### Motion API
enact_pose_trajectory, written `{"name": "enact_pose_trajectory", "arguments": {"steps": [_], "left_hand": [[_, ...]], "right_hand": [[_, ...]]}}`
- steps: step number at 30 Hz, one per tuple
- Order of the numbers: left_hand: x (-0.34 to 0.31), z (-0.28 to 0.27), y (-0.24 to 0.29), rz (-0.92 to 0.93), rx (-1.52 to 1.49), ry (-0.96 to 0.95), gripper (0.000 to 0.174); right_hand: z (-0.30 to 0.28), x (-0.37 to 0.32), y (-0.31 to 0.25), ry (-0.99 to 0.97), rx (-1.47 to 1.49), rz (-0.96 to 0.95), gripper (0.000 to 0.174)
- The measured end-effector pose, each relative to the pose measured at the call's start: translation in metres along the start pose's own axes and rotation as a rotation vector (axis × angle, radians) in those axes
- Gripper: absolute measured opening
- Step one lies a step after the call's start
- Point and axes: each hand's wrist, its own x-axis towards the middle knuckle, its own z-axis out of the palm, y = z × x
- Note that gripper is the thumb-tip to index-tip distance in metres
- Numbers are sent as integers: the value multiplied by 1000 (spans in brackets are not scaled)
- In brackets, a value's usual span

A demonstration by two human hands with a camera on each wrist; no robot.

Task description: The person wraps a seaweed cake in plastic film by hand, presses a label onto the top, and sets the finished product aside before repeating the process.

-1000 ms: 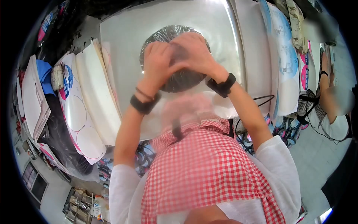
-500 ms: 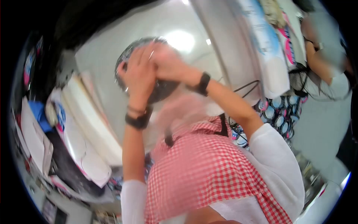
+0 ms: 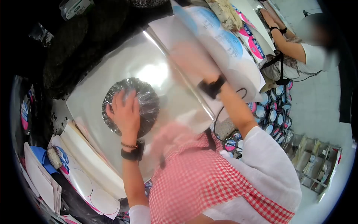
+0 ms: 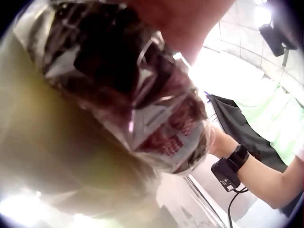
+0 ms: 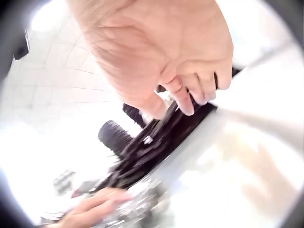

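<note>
Left hand: the left hand [image 3: 126, 117] lies with its fingers spread over the near left part of the round bundle, touching its top; the fingers are wide, not curled round it
Round bundle: the dark round bundle [image 3: 148, 108], wrapped in crinkled clear film, sits under the left hand and reaches out to its right, flat on the table [image 3: 179, 100]
Right hand: the right hand [image 3: 195, 61] is blurred in the head view, well apart from the bundle, to the right of the left hand and farther out; the right wrist view shows its fingers loosely bent and holding nothing
Wristbands: a black band [image 3: 133, 151] and a thin bracelet [image 3: 128, 145] circle the left wrist; another black band [image 3: 212, 87] circles the right
Printed sheets: blue and pink prints [image 3: 229, 43] lie to the right of the right hand; pale boards [image 3: 93, 156] lean nearer the body, left of the left hand
Dark layers: black material [image 3: 71, 48] lies past the left hand, beyond the table's far edge
Farther out: a second person [image 3: 294, 48] is beyond the right hand; a red checked apron [image 3: 197, 175] is below both hands
</note>
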Motion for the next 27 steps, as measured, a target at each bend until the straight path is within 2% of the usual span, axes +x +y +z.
{"name": "enact_pose_trajectory", "arguments": {"steps": [1, 3, 6, 8, 10, 13, 16, 17, 20, 21, 24, 27], "left_hand": [[1, 0, 2, 10, 13, 34, 27], [2, 1, 4, 2, 30, 56, 26], [1, 5, 2, 8, 54, 83, 23], [1, 6, 1, 4, 52, 88, 23], [1, 6, 2, -3, 40, 94, 23], [2, 3, 3, -7, 35, 88, 23], [1, 1, 4, 2, 33, 79, 24], [2, 1, 4, 3, 31, 85, 24], [2, 1, 3, -2, 16, 82, 25], [2, 1, 3, -5, 22, 91, 26], [2, 1, 6, -23, 14, 113, 30], [0, 6, 2, -70, -52, 138, 35]], "right_hand": [[-23, 11, 60, 109, -599, -144, 22], [-50, 27, 91, 544, -1085, -268, 19], [-53, 52, 107, 444, -1136, -37, 18], [-39, 71, 127, 351, -1326, 47, 20], [-27, 86, 130, 257, -1535, 110, 23], [-23, 96, 121, 106, -1566, 191, 32], [-21, 97, 119, -137, -1883, 166, 38], [-26, 98, 123, -106, -1834, 121, 33], [-70, 101, 118, 35, -881, 68, 25], [-74, 97, 113, 34, -927, 156, 16], [-58, 81, 116, 234, -1117, 61, 16], [-77, 87, 129, 336, -1138, -121, 15]]}}
